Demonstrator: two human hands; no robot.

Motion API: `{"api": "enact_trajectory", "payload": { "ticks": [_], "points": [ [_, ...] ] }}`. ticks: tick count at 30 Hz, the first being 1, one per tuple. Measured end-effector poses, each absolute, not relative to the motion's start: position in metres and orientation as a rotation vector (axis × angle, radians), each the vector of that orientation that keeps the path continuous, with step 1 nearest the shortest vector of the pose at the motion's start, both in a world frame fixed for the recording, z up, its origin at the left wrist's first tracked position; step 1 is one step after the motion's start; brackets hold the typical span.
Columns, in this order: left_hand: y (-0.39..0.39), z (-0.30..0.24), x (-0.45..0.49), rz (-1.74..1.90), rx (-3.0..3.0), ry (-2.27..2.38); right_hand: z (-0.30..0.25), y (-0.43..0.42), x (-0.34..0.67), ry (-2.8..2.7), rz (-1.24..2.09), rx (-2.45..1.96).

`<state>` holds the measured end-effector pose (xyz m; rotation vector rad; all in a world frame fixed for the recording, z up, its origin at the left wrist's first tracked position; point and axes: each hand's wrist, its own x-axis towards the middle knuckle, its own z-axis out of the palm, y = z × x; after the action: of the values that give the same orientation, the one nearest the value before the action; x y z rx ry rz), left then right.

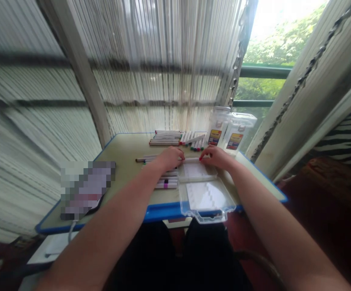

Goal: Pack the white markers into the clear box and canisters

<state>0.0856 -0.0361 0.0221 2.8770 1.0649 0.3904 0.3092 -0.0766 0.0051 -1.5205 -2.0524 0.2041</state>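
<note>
- At the far edge of the opened clear case (210, 220), holding one red-tipped marker (192, 160) sideways between both hands, probably for having it level and parallel to that edge.
- With the left hand (173, 157), pinching the plain end, fingertips together on it (partly hidden, but seemingly in a light grip).
- With the right hand (216, 155), pinching the red end between bent fingers, perhaps for guiding it without covering the case.
- Close to the body, laying the case open and flat, letting its handle project past the blue edge of the table (127, 149), probably for leaving both hands a free approach; showing a white sheet (205, 196) inside.
- Left of the case, lining up the near markers (171, 186) nearly parallel, seemingly for easy picking.
- Farther back, showing a far row of markers (166, 143) beside white markers with coloured ends (197, 140), less neatly grouped.
- At the far right, standing two clear cases (238, 125) upright (labels facing forward), apparently for saving table space.
- Toward the left edge, well apart from both hands, showing a pixelated flat object (93, 186) (impossible to name surely).
</note>
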Motion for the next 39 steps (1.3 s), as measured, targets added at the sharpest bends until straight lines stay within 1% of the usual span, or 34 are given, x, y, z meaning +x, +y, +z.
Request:
{"api": "enact_trajectory", "payload": {
  "ticks": [9, 15, 26, 31, 39],
  "points": [
    [-0.0393, 0.0216, 0.0831, 0.369, 2.889, 1.246, 0.0041, -0.0759, 0.3103, -2.055, 0.284, -1.498],
    [-0.033, 0.0162, 0.0833, 0.402, 2.851, 1.234, 0.0026, -0.0742, 0.3107, -2.049, 0.278, -1.55],
    [-0.0388, 0.0167, 0.0848, 0.354, 2.832, 1.243, 0.0011, -0.0739, 0.317, -1.989, 0.338, -1.53],
    [-0.0379, 0.0165, 0.086, 0.454, 2.821, 1.295, 0.0052, -0.0757, 0.3168, -1.953, 0.365, -1.523],
    [-0.034, 0.0142, 0.0866, 0.672, 2.762, 1.275, 0.004, -0.0743, 0.3145, -1.872, 0.289, -1.48]
  ]
}}
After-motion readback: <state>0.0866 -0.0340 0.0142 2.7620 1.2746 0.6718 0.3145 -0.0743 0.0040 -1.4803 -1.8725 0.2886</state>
